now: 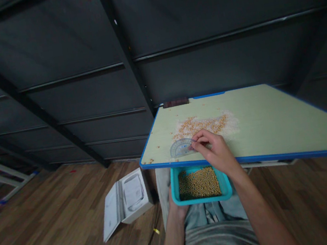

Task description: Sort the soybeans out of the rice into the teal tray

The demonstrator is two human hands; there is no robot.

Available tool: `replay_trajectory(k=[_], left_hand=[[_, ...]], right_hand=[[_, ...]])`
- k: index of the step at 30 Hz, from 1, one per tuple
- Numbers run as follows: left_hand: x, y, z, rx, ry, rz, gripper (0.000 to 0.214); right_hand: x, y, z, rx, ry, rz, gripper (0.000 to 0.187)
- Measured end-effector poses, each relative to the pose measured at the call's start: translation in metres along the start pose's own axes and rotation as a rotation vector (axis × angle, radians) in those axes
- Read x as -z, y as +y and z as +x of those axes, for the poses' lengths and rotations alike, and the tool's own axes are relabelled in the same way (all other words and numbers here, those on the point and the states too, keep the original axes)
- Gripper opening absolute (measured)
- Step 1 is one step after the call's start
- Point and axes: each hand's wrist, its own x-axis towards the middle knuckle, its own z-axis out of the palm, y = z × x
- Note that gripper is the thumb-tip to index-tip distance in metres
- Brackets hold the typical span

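My right hand [212,148] pinches one end of a clear protractor [181,147] over the near left part of the pale green table [275,121]. Beyond the protractor, soybeans [202,124] lie scattered among white grains [232,122]. A turquoise tub [176,193], partly filled with soybeans [199,183], sits just below the table's front edge, above my lap. At the tub's left side is my left hand [178,208], closed around its wall and underside. Most of its fingers are hidden beneath the tub.
A few loose soybeans [149,161] lie at the table's near left corner. A dark object [175,102] rests at the far left edge. On the wooden floor to the left stands an opened white box [134,195], with a cable [150,242] beside it. A dark panelled wall [85,97] rises behind.
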Motion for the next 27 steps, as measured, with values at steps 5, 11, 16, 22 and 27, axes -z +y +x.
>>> replay_trajectory(k=[5, 11, 16, 22, 27], left_hand=[[0.003, -0.002, 0.002, -0.01, 0.004, 0.007, 0.054], [0.008, -0.006, 0.001, 0.02, 0.012, 0.018, 0.056], [0.004, -0.004, 0.0, 0.019, 0.002, 0.007, 0.055], [-0.003, -0.001, -0.004, -0.02, 0.002, 0.037, 0.057], [-0.004, -0.001, -0.006, -0.013, 0.011, 0.036, 0.054]], right_hand=[[0.001, -0.001, -0.001, -0.002, 0.017, 0.0, 0.005], [0.0, -0.002, 0.0, -0.007, 0.032, -0.006, 0.004], [0.0, -0.002, 0.0, -0.004, 0.049, -0.018, 0.004], [0.0, 0.001, 0.001, -0.01, 0.034, -0.031, 0.003], [0.0, 0.001, 0.001, -0.008, 0.018, -0.007, 0.004]])
